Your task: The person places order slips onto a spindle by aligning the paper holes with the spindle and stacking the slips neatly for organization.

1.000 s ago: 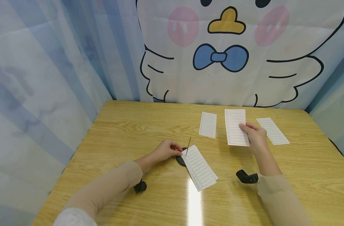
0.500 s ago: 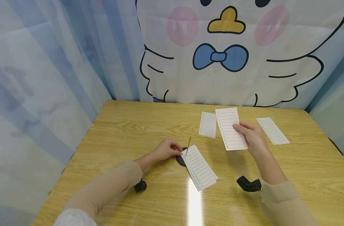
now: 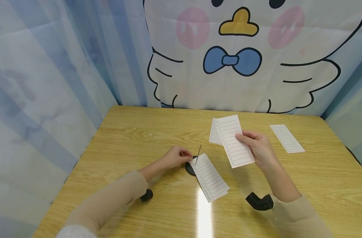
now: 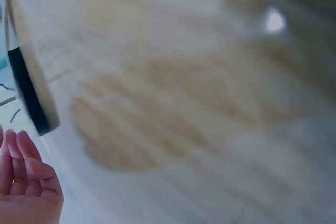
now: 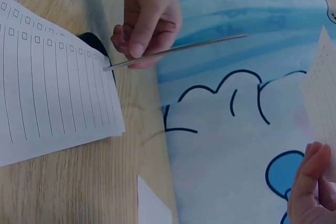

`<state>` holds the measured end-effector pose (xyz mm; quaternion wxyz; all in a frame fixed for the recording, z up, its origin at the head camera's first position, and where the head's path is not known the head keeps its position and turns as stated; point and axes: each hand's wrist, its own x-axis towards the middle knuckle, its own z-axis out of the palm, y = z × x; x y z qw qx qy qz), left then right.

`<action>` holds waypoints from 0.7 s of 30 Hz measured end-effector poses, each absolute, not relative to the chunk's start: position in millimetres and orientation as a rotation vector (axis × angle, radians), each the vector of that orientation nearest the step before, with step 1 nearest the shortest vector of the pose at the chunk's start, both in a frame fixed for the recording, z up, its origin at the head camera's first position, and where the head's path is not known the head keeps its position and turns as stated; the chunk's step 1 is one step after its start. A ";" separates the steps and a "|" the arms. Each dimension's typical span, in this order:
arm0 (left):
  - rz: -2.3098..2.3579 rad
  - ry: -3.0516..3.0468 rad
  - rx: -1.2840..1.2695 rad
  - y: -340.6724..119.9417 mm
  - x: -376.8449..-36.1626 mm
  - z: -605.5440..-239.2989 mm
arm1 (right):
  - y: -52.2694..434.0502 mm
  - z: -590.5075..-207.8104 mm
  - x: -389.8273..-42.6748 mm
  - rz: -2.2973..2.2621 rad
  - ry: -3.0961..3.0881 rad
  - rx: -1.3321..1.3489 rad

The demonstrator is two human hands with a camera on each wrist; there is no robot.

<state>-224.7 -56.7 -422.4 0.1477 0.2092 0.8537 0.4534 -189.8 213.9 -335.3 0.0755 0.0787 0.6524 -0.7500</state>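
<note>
In the head view my right hand (image 3: 259,148) pinches a lined checklist sheet (image 3: 235,142) by its right edge, thumb on the printed face. The sheet is held over the table, overlapping another checklist sheet (image 3: 214,132) that lies behind it. A paper spike (image 3: 198,153) with a round black base (image 3: 189,168) stands at the middle. Several checklist sheets (image 3: 210,177) are threaded on it, fanned a little and tilted. My left hand (image 3: 176,158) stays beside the spike with loosely curled fingers, fingertips right at the sheets' top corner. The right wrist view shows its thumb (image 5: 143,38) close to the needle.
A third loose checklist sheet (image 3: 287,138) lies at the right back of the wooden table (image 3: 133,132). Black camera mounts (image 3: 259,201) stick out from both wrists. A patterned curtain (image 3: 198,86) hangs along the table's back edge.
My right hand has brought its sheet leftward and nearer, tilting it, so it covers part of the back sheet. My left hand and the spiked sheets have barely moved.
</note>
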 end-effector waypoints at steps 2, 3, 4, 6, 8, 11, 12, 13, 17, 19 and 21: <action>1.346 2.447 0.587 -57.1 -223.7 -418.1 | 210.4 -334.5 -188.1 -2.237 1.966 0.208; 1.382 2.429 0.565 -57.0 -223.4 -415.2 | 208.7 -334.3 -187.4 -2.234 1.966 0.195; 1.431 2.406 0.562 -57.3 -223.3 -412.3 | 206.9 -334.1 -186.7 -2.227 1.969 0.188; 1.556 2.350 0.569 -57.2 -222.8 -403.6 | 203.3 -334.0 -185.0 -2.215 1.973 0.166; 1.661 2.312 0.563 -56.3 -223.4 -393.3 | 199.7 -334.0 -183.4 -2.215 1.963 0.143; 1.752 2.306 0.564 -54.7 -223.6 -374.7 | 195.3 -334.8 -180.8 -2.195 1.973 0.109; 1.771 2.307 0.556 -54.0 -223.8 -369.3 | 193.9 -335.3 -180.1 -2.192 1.968 0.103; 1.789 2.304 0.545 -52.9 -223.5 -363.6 | 192.7 -335.6 -179.4 -2.184 1.971 0.095; 1.849 2.247 0.545 -49.8 -220.7 -348.2 | 187.8 -338.6 -177.3 -2.151 1.980 0.052; 1.849 2.236 0.549 -48.1 -219.2 -344.1 | 185.6 -339.9 -176.1 -2.140 1.987 0.024; 1.828 2.250 0.551 -46.9 -217.6 -341.8 | 183.1 -341.2 -175.1 -2.132 1.985 0.017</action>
